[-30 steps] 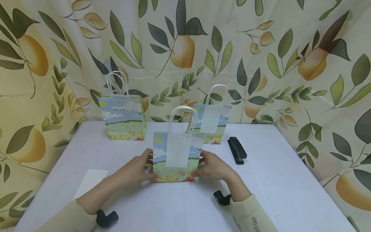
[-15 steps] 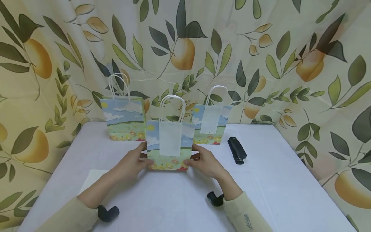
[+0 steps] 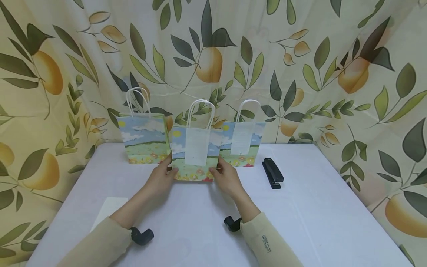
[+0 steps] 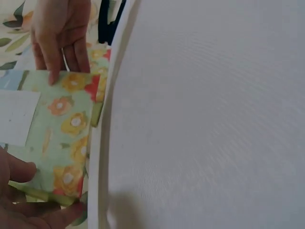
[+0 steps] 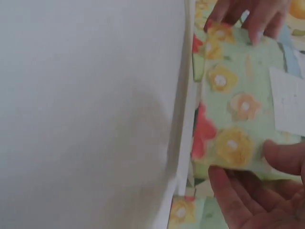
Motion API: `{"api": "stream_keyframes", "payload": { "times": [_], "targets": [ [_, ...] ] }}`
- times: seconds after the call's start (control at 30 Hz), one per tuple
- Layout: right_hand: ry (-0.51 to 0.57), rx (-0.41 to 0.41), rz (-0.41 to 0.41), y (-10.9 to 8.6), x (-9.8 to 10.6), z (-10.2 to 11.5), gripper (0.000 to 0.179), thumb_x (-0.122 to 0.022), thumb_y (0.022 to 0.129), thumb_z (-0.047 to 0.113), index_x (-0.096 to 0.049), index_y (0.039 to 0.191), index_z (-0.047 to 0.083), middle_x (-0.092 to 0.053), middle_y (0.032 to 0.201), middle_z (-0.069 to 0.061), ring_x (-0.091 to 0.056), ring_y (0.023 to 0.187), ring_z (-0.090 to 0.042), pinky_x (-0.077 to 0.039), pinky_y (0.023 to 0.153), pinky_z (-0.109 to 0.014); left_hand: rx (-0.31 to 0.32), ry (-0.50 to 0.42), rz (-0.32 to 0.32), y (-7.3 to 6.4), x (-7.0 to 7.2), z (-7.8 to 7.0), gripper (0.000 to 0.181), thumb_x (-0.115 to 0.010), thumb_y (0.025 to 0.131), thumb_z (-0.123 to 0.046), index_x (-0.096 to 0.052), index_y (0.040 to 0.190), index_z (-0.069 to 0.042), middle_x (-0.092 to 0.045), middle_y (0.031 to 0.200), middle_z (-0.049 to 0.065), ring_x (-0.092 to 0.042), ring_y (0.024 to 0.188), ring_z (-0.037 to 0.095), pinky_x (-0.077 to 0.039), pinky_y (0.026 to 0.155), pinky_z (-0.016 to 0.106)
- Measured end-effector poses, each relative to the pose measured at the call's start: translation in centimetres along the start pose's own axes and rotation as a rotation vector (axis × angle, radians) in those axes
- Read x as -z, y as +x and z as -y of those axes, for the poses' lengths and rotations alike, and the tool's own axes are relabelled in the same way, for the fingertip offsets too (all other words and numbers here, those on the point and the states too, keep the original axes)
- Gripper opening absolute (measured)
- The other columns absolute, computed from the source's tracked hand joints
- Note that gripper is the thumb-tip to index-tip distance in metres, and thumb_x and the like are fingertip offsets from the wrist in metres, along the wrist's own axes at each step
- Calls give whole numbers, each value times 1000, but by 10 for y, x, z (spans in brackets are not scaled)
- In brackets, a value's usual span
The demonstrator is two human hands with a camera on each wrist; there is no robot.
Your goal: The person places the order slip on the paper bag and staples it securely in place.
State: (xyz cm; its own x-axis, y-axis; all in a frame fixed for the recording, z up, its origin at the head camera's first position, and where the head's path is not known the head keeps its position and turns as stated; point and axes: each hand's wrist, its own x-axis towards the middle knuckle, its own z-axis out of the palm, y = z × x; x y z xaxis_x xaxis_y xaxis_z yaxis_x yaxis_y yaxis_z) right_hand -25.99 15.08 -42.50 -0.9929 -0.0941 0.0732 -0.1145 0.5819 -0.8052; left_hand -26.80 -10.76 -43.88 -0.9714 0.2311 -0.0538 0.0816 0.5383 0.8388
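Observation:
A small paper gift bag [image 3: 197, 171], printed with sky, meadow and flowers, is upright between both hands at mid-table. It has white twisted handles and a white paper slip [image 3: 196, 146] on its front. My left hand [image 3: 162, 175] grips its lower left side, thumb on the front and fingers along the side. On the opposite side my right hand [image 3: 228, 178] holds it the same way; the right wrist view shows the right thumb [image 5: 284, 156] against the front panel. Behind it stand a similar bag [image 3: 144, 139] at left and another [image 3: 248, 159], partly hidden, at right.
A black stapler [image 3: 272, 173] lies to the right of the bags. On the left of the white table [image 3: 300, 222] is a sheet of white paper [image 3: 108, 211], partly covered by the left forearm. A fruit-patterned curtain [image 3: 213, 92] hangs behind the table.
Both hands have carried the front bag away from me, toward the back of the table, bringing it between the two rear bags. The stapler and the rear bags stay in place.

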Motion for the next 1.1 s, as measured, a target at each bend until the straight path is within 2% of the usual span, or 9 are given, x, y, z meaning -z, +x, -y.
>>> {"api": "stream_keyframes", "payload": {
  "times": [0.1, 0.23, 0.3, 0.43, 0.6, 0.8, 1.0, 1.1],
  "targets": [
    [20, 1, -25, 4, -6, 3, 60, -61, 106, 23, -40, 157, 2, -66, 135, -23, -67, 121, -34, -58, 94, -46, 40, -2, -5, 5, -4, -3, 75, -44, 112, -35, -1, 166, -7, -21, 170, 23, -37, 150, 46, -34, 120, 60],
    [56, -16, -25, 8, -14, 6, 62, -56, 108, 24, -33, 160, -1, -68, 130, -22, -67, 116, -33, -57, 88, -44, 83, -14, -18, 9, -9, -6, 82, -45, 110, -40, 3, 166, -5, -18, 171, 25, -32, 152, 48, -29, 123, 61],
    [85, -36, -27, 10, -18, 6, 66, -54, 109, 25, -25, 162, -1, -66, 134, -24, -65, 121, -35, -57, 93, -46, 76, -22, -32, 14, -11, -7, 85, -47, 109, -40, 5, 165, -4, -13, 172, 24, -25, 155, 46, -24, 125, 61],
    [147, -63, -38, 14, -24, 5, 66, -52, 109, 24, -22, 162, -2, -56, 146, -29, -56, 136, -41, -52, 106, -53, 36, -52, -74, 25, -16, -6, 86, -52, 107, -34, 2, 165, -2, -7, 173, 22, -11, 160, 42, -15, 128, 58],
    [181, -75, -33, 21, -31, 4, 62, -50, 108, 20, -24, 161, 0, -49, 152, -30, -51, 141, -43, -48, 110, -55, 84, -95, -102, 35, -21, -8, 87, -54, 106, -32, 1, 163, 3, -8, 172, 26, -11, 159, 43, -14, 128, 57],
    [253, -121, -36, 30, -33, 3, 64, -50, 106, 17, -22, 162, 2, -40, 159, -28, -40, 149, -43, -39, 119, -57, 159, -156, -87, 42, -22, -10, 90, -54, 105, -35, 3, 163, 3, -5, 172, 25, -7, 160, 42, -12, 129, 56],
    [389, -132, -30, 43, -40, 0, 65, -51, 102, 6, -24, 161, 1, -40, 159, -27, -40, 149, -42, -36, 121, -56, 184, -201, -96, 50, -21, -10, 94, -56, 103, -37, 6, 165, -2, -2, 174, 21, -5, 161, 38, -11, 130, 55],
    [438, -140, -36, 49, -44, -1, 66, -52, 99, 3, -24, 159, -1, -40, 159, -25, -39, 150, -40, -33, 123, -54, 176, -209, -107, 55, -22, -9, 95, -56, 103, -36, 6, 164, -2, -2, 174, 22, -4, 161, 38, -12, 130, 55]
  ]
}}
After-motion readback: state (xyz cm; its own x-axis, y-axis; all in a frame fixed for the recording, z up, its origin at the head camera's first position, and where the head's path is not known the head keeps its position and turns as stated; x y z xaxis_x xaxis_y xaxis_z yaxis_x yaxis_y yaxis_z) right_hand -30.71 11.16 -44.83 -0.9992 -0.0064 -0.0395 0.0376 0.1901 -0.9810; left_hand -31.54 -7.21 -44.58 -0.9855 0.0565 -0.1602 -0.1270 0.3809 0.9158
